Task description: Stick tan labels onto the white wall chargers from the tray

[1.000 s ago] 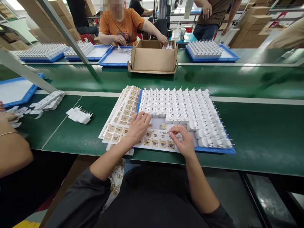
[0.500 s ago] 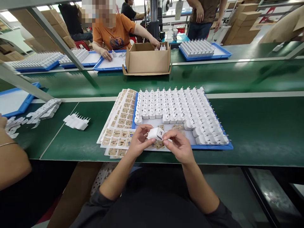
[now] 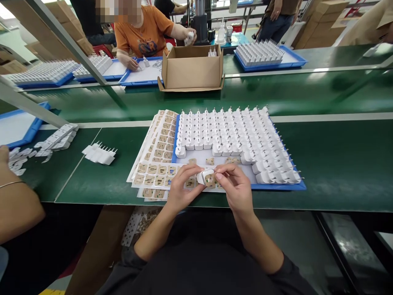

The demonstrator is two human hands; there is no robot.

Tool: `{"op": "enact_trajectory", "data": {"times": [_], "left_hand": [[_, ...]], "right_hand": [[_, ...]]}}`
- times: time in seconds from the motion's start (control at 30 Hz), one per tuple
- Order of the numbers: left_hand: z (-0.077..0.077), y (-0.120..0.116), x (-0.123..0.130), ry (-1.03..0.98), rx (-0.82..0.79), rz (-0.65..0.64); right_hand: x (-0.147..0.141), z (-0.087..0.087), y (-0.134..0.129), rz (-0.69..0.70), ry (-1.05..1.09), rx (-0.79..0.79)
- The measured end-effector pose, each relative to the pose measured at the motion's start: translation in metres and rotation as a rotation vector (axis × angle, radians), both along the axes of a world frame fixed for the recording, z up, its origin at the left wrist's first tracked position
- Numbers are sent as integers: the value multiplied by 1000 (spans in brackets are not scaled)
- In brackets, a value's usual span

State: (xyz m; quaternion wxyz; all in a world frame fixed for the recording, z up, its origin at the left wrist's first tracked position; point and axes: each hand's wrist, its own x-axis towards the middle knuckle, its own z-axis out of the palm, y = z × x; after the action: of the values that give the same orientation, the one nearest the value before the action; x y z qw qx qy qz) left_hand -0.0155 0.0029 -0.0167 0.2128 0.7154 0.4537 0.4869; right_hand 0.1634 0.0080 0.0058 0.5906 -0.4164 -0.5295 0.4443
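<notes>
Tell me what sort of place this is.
Most likely a factory assembly line: a long green work surface, a blue tray packed with rows of white plug units, and stacked cardboard boxes behind.

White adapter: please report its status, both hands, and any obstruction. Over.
Left hand gripping adapter. Right hand pinching brown sticker at adapter's end. Sheets spread below; no obstruction seen between hands.

one head-worn view looks forward and down across the nearby green workbench
</notes>
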Motion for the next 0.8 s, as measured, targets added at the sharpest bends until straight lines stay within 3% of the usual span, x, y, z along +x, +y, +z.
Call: {"op": "enact_trajectory", "data": {"times": [0.4, 0.8], "left_hand": [[5, 2, -1, 15, 31, 5], [6, 3, 1, 10, 150, 12]], "right_hand": [[-2, -1, 2, -11, 75, -34], [-13, 2, -1, -101, -66, -23]]}}
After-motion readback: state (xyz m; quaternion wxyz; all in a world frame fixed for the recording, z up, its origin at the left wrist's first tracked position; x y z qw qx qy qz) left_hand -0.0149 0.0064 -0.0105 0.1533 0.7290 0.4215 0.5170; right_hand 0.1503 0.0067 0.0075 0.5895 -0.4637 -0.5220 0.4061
